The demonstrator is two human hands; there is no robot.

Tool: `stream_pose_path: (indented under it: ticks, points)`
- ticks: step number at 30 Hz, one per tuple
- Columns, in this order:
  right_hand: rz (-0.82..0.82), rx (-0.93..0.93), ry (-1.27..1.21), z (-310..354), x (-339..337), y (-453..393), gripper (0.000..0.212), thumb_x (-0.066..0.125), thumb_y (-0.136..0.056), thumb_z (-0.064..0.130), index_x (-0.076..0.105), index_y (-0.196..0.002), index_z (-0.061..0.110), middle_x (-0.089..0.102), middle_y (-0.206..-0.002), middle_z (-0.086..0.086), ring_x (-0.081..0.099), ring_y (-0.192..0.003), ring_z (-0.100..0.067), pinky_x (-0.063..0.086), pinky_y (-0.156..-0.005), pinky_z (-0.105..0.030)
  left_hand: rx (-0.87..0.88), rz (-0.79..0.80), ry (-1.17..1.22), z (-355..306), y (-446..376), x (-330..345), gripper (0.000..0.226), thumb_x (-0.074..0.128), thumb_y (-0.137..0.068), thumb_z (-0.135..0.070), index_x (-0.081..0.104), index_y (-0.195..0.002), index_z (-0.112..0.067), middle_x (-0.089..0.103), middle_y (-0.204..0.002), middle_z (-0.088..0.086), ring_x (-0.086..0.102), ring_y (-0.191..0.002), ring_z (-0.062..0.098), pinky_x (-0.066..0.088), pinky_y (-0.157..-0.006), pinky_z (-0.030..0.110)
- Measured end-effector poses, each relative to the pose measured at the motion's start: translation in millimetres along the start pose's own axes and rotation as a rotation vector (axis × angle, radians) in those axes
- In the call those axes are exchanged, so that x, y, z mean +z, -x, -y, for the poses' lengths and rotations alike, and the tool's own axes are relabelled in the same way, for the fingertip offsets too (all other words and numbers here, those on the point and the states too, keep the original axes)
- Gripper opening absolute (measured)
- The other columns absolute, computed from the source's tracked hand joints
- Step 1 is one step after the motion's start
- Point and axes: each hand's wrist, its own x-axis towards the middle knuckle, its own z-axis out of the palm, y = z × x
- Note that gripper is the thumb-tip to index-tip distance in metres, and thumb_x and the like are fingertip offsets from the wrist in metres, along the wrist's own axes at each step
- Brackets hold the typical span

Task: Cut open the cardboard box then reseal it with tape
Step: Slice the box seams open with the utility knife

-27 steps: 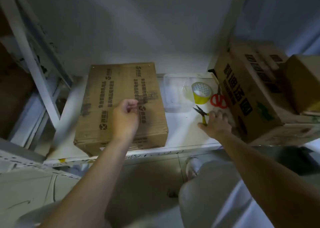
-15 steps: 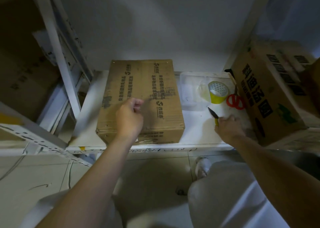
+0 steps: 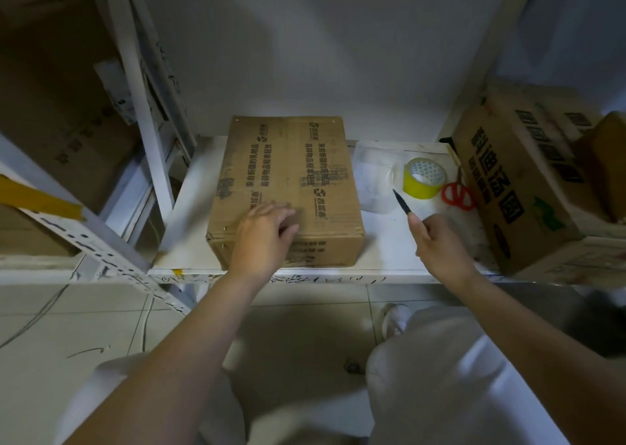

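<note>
**Entry: sealed cardboard box, blade to its right, cut not yet begun**

Item. Cardboard box (image 3: pixel 288 187), brown, printed, flaps closed. It lies flat on the white shelf (image 3: pixel 386 241), its long axis running from the shelf's front edge toward the back wall. A faint line, taken to be the flap seam, runs down the middle of the top along that same axis; whether tape covers it cannot be told in this light.

On the box. Left hand (image 3: pixel 262 238) rests over the near front part of the top, fingers (image 3: pixel 283 214) loosely spread and lying on the cardboard, gripping nothing. Judged to be steadying the box.

Right of the box. Right hand (image 3: pixel 437 241) is over bare shelf, just beside the box's right front corner and clear of it. Its fingers are curled tight round the handle of a small dark-bladed cutter (image 3: pixel 402 201); the blade points up and away, leaning left toward the box.

Further right of the box. Clear plastic container (image 3: pixel 372 173) next to the box's right side; yellow tape roll (image 3: pixel 423 177) beyond it; red-handled scissors (image 3: pixel 458 194) after that; a large printed carton (image 3: pixel 515 190) last.

Governing relation. The seam lies to the left of the blade, across the box's right half. The right hand must likely carry the tip leftward over the top edge, then draw along the long axis.
</note>
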Motion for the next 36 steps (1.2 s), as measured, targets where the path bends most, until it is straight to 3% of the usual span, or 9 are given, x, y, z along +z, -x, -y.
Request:
stream_pose_path:
  ticks: [8,10,12,17,21,28,31,34,36]
  points:
    - [0.032,-0.003,-0.258,31,7,22,0.045,0.041,-0.090,0.059,0.045,-0.097,0.015,0.055,-0.074,-0.001,0.057,-0.071,-0.020,0.047,-0.068,-0.036,0.165,0.086,-0.272,-12,22,18,0.044,0.048,-0.098,-0.037,0.048,-0.141,-0.029,0.035,-0.155,-0.005,0.022,-0.147,0.016,0.007,-0.119,0.044]
    - [0.088,0.029,-0.285,42,11,23,0.039,0.046,-0.092,0.053,0.044,-0.112,0.019,0.058,-0.086,-0.001,0.059,-0.083,-0.021,0.049,-0.079,-0.039,0.084,0.000,-0.271,-3,23,10,0.045,0.049,-0.097,-0.037,0.047,-0.141,-0.028,0.033,-0.156,-0.002,0.021,-0.147,0.018,0.006,-0.118,0.048]
    - [0.126,0.016,-0.278,54,13,24,0.030,0.051,-0.092,0.046,0.052,-0.098,0.017,0.059,-0.086,-0.006,0.060,-0.084,-0.028,0.049,-0.080,-0.044,-0.074,-0.131,-0.299,11,21,-2,0.048,0.050,-0.096,-0.038,0.045,-0.142,-0.025,0.031,-0.156,0.004,0.020,-0.147,0.023,0.008,-0.117,0.054]
    - [0.130,0.035,-0.170,84,20,23,0.019,0.056,-0.085,0.028,0.052,-0.073,0.015,0.050,-0.072,-0.005,0.047,-0.066,-0.019,0.032,-0.054,-0.029,-0.479,-0.093,-0.170,44,16,-29,0.055,0.045,-0.095,-0.046,0.031,-0.143,-0.022,0.034,-0.146,0.019,0.036,-0.134,0.039,0.034,-0.108,0.057]
    - [0.102,0.043,-0.172,100,28,24,0.018,0.059,-0.084,0.025,0.057,-0.088,0.008,0.054,-0.077,-0.002,0.050,-0.075,-0.019,0.038,-0.058,-0.028,-0.423,-0.038,0.006,44,23,-28,0.055,0.045,-0.098,-0.041,0.031,-0.144,-0.016,0.057,-0.125,0.017,0.057,-0.110,0.036,0.046,-0.085,0.039]
    - [0.094,0.062,-0.121,107,24,4,0.023,0.061,-0.082,0.028,0.054,-0.098,0.013,0.059,-0.092,-0.005,0.055,-0.086,-0.024,0.043,-0.072,-0.032,-0.447,-0.090,-0.082,25,41,-23,0.056,0.048,-0.094,-0.048,0.036,-0.141,-0.018,0.058,-0.112,0.017,0.058,-0.102,0.037,0.045,-0.079,0.037]
    - [0.153,0.026,-0.092,105,19,1,0.024,0.061,-0.083,0.028,0.054,-0.101,0.014,0.059,-0.096,-0.007,0.055,-0.088,-0.023,0.045,-0.075,-0.034,-0.437,-0.096,-0.297,20,43,-23,0.046,0.046,-0.094,-0.050,0.049,-0.132,-0.024,0.050,-0.125,0.018,0.045,-0.124,0.037,0.039,-0.100,0.047]
    - [0.185,-0.003,-0.074,101,18,4,0.027,0.061,-0.084,0.027,0.054,-0.106,0.012,0.061,-0.096,-0.008,0.055,-0.085,-0.021,0.044,-0.069,-0.032,-0.159,-0.046,-0.498,11,39,-18,0.040,0.040,-0.098,-0.046,0.050,-0.134,-0.033,0.020,-0.158,0.010,0.006,-0.149,0.029,0.006,-0.117,0.055]
    - [0.175,-0.017,-0.045,99,18,7,0.029,0.062,-0.084,0.027,0.053,-0.106,0.012,0.060,-0.096,-0.007,0.055,-0.083,-0.020,0.043,-0.067,-0.031,0.022,0.042,-0.495,7,38,-12,0.043,0.033,-0.100,-0.044,0.042,-0.141,-0.035,0.021,-0.160,0.003,0.005,-0.150,0.023,0.003,-0.119,0.053]
